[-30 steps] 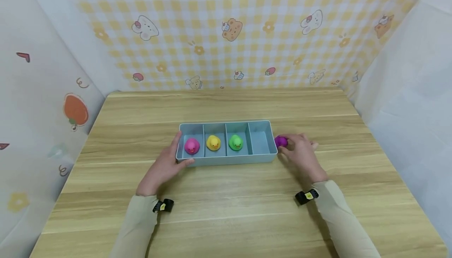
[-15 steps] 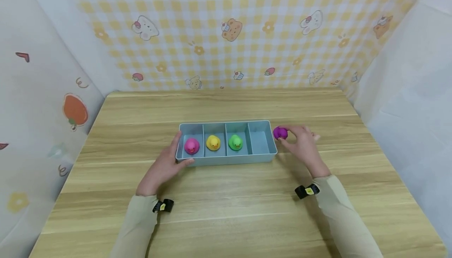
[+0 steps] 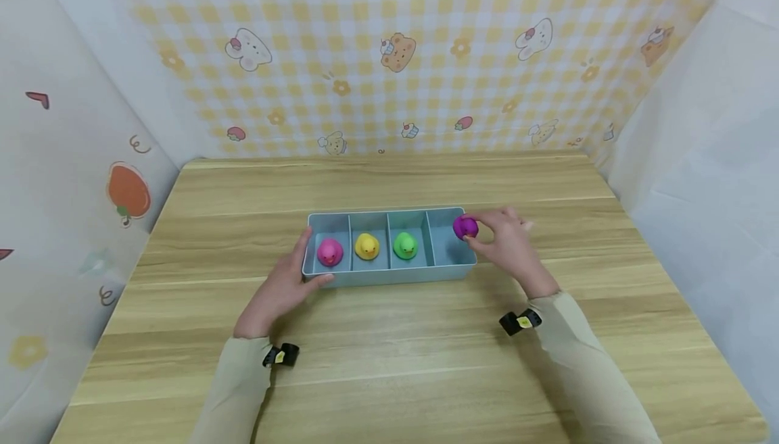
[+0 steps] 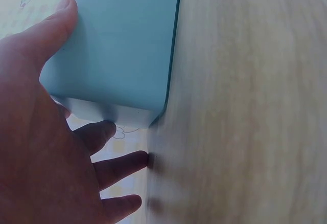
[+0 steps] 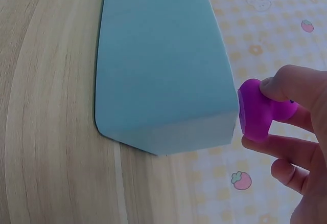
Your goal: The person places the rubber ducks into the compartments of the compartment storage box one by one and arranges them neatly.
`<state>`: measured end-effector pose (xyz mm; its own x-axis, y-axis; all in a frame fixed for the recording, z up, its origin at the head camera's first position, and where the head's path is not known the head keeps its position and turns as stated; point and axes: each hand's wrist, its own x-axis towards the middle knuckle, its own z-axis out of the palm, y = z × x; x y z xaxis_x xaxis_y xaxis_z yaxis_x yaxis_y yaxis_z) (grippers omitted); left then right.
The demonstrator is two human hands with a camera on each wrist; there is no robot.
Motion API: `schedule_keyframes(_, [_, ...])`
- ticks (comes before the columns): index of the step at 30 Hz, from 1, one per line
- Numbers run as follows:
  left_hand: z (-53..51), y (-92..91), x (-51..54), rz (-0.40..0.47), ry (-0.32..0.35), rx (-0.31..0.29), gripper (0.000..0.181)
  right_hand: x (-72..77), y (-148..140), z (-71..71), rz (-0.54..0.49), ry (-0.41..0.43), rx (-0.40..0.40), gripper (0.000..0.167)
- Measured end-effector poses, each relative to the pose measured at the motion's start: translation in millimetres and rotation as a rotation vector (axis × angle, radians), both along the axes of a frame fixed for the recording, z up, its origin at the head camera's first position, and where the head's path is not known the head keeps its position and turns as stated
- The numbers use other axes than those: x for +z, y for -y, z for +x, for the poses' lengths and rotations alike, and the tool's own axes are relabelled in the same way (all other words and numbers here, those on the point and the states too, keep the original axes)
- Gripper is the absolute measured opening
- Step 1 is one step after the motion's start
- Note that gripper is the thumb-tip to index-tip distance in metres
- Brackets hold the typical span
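Note:
My right hand (image 3: 510, 244) pinches a purple toy duck (image 3: 465, 227) between thumb and fingers, over the right end compartment of a pale blue divided box (image 3: 389, 278). In the right wrist view the purple duck (image 5: 258, 110) shows above the box's rim. My left hand (image 3: 285, 288) rests against the box's left end, its thumb on the front wall. The left wrist view shows this thumb (image 4: 64, 22) on the box, with the other fingers spread around the end. A pink duck (image 3: 330, 252), a yellow duck (image 3: 367, 247) and a green duck (image 3: 405, 246) sit in separate compartments.
The box stands on a wood-grain table (image 3: 389, 356). Behind the table hangs a yellow checked cloth (image 3: 365, 59), with white sheets at both sides. Each wrist wears a small black camera, such as the left one (image 3: 281, 355).
My right hand has lifted the purple duck from beside the box's right end and carried it left, over the rim. The left hand and the box have stayed in place.

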<state>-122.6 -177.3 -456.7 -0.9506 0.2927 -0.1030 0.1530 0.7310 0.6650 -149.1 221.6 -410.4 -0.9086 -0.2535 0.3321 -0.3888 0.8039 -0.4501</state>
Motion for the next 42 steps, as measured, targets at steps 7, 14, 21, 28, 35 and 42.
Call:
schedule_keyframes(7, [0.7,-0.6,1.6,-0.006,-0.005,-0.003,0.099,-3.4,7.4,-5.3,0.018,0.028,0.077,0.033])
schedule_keyframes(14, [1.0,-0.8,0.4,-0.008,-0.031,-0.009,0.099,-11.3,13.4,-13.0,0.109,0.034,0.105,0.036])
schedule_keyframes(21, [1.8,1.0,-1.9,-0.003,-0.039,-0.009,0.1,-16.1,22.5,-17.8,0.23,0.075,0.08,0.038])
schedule_keyframes(28, [0.0,-0.5,-1.2,-0.007,-0.028,-0.008,0.099,-15.9,28.0,-21.0,0.321,0.137,0.066,0.039])
schedule_keyframes(35, [0.4,-0.5,-0.1,-0.01,0.007,0.007,0.1,-14.7,32.1,-20.8,0.347,0.159,0.05,0.037])
schedule_keyframes(42, [1.1,-0.4,0.2,-0.012,0.012,0.011,0.099,-14.1,36.1,-20.3,0.348,0.199,0.048,0.035])
